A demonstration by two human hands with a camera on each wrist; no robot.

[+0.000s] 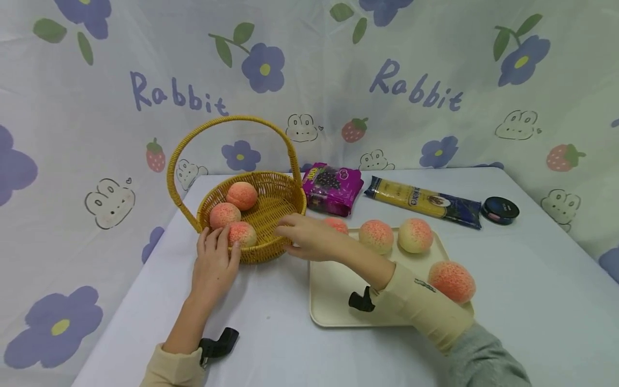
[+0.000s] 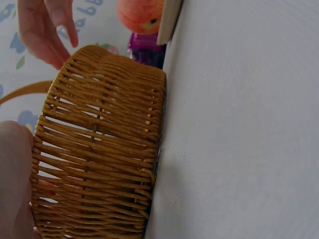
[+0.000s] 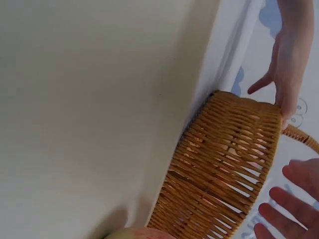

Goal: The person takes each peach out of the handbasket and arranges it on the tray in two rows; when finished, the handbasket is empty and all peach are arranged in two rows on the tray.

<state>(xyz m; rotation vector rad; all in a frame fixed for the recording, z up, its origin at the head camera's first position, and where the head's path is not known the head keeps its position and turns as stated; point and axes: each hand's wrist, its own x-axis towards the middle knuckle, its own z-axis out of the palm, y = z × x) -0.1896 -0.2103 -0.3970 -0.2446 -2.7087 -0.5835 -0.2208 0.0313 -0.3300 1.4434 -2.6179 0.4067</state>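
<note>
A wicker basket (image 1: 271,253) with a tall arched handle stands at the left of the table, holding three pink-and-cream peaches (image 1: 242,195). My left hand (image 1: 213,266) rests on its near-left rim, fingers over the edge by the closest peach and thumb held apart. Above the right rim is my right hand (image 1: 309,236), its fingers extended and loosely spread, with nothing held. In the right wrist view those right fingers (image 3: 286,209) hang apart from the wicker side. A cream tray (image 1: 338,301) lies under my right forearm, with several peaches (image 1: 376,236) along its back and right.
Behind the tray lie a purple grape-printed packet (image 1: 333,188) and a long yellow-and-blue pasta packet (image 1: 425,201). A round black container (image 1: 500,210) sits at the right. A printed cloth hangs behind the white table (image 1: 271,333).
</note>
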